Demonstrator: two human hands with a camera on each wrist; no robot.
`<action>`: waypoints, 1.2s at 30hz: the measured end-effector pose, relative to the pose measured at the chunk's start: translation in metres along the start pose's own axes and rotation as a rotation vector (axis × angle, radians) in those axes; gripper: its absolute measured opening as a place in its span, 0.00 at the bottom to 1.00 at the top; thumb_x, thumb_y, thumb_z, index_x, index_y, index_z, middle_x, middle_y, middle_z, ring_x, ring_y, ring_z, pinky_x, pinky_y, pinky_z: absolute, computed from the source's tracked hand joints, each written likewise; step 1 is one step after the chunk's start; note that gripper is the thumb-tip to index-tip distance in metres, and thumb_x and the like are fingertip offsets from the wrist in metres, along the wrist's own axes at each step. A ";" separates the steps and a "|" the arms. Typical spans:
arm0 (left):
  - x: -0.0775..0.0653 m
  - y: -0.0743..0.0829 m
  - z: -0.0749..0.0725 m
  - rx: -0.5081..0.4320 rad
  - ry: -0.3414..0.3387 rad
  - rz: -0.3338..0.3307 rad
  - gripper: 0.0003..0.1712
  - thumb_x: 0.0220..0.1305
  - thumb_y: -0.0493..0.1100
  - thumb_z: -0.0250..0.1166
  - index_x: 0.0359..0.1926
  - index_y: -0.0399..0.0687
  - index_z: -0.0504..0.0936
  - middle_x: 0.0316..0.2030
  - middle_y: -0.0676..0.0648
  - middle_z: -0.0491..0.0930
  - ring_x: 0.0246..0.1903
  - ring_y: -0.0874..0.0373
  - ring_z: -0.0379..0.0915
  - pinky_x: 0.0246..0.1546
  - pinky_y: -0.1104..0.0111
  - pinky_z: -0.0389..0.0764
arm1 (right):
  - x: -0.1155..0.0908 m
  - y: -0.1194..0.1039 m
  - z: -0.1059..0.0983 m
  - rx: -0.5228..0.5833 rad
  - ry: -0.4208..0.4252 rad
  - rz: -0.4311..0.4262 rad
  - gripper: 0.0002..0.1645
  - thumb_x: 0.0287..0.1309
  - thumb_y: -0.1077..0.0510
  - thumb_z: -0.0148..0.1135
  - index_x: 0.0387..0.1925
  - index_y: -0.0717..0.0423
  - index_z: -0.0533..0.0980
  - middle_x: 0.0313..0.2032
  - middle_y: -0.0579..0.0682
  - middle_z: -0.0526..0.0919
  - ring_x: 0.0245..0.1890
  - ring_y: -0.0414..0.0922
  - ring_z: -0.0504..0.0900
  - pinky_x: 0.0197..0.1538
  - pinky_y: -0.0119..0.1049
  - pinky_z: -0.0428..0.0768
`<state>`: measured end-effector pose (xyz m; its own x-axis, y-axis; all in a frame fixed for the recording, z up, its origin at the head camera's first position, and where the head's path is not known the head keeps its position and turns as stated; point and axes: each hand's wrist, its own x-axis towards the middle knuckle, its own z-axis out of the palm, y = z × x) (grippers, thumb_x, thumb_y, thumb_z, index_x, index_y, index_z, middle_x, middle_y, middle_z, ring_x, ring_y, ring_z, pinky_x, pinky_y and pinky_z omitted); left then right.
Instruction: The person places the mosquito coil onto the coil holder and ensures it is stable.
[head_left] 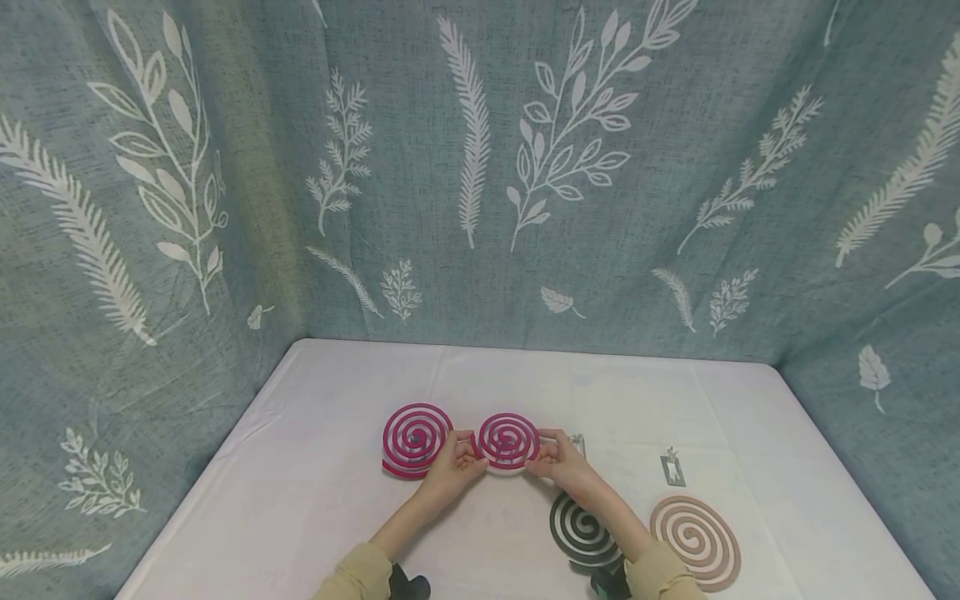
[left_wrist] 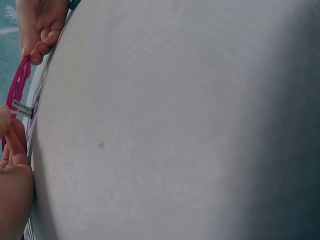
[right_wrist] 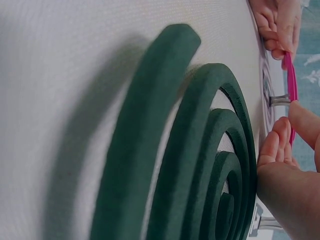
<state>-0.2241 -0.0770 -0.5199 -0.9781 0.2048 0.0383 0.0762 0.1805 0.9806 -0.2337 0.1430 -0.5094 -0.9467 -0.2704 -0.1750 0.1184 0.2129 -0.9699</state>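
Observation:
Both hands hold a magenta mosquito coil (head_left: 507, 414) by its opposite sides, over the middle of the table. My left hand (head_left: 453, 468) pinches its left edge, and my right hand (head_left: 567, 464) pinches the right edge. Edge-on in the left wrist view, a small metal coil stand (left_wrist: 22, 109) meets the coil from below; whether it is fixed in the coil I cannot tell. Pale rings (right_wrist: 266, 82) lie under it on the table, seen only in part. Beside my left hand is a second magenta coil (head_left: 417, 406), its centre showing a small grey spot.
Under my right forearm lies a dark green coil (head_left: 558, 529), large in the right wrist view. A tan coil (head_left: 733, 546) is right of that forearm. One metal stand (head_left: 672, 471) lies behind it; another metal piece (head_left: 580, 444) is partly hidden by my right hand.

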 end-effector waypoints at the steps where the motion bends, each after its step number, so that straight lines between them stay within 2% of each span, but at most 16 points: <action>1: 0.000 0.000 0.000 0.001 0.000 0.000 0.32 0.60 0.34 0.64 0.61 0.28 0.59 0.38 0.36 0.79 0.33 0.65 0.69 0.37 0.79 0.73 | 0.000 0.000 0.000 0.002 -0.001 -0.001 0.40 0.56 0.64 0.63 0.65 0.67 0.54 0.29 0.45 0.74 0.30 0.38 0.73 0.39 0.32 0.69; 17: 0.001 -0.001 0.000 -0.016 0.002 -0.012 0.32 0.61 0.34 0.63 0.62 0.29 0.59 0.38 0.35 0.79 0.33 0.65 0.69 0.36 0.79 0.73 | 0.000 -0.001 -0.001 0.015 -0.007 0.001 0.42 0.56 0.63 0.63 0.67 0.68 0.52 0.29 0.43 0.74 0.28 0.35 0.72 0.35 0.26 0.71; 28: 0.000 -0.001 0.000 -0.029 -0.002 -0.008 0.32 0.61 0.34 0.63 0.62 0.29 0.59 0.39 0.34 0.78 0.32 0.67 0.69 0.36 0.79 0.73 | 0.000 0.000 -0.002 0.018 -0.012 -0.002 0.42 0.57 0.64 0.62 0.67 0.68 0.51 0.29 0.44 0.74 0.29 0.37 0.71 0.35 0.27 0.70; 36: 0.002 -0.004 0.000 -0.026 -0.005 -0.015 0.33 0.61 0.33 0.62 0.63 0.29 0.58 0.38 0.37 0.78 0.31 0.68 0.68 0.35 0.80 0.72 | 0.000 -0.001 -0.001 0.018 -0.011 0.003 0.41 0.57 0.64 0.62 0.67 0.68 0.52 0.28 0.44 0.73 0.28 0.36 0.71 0.36 0.28 0.71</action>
<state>-0.2264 -0.0769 -0.5243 -0.9782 0.2066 0.0226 0.0562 0.1584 0.9858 -0.2342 0.1437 -0.5083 -0.9431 -0.2796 -0.1799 0.1269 0.1973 -0.9721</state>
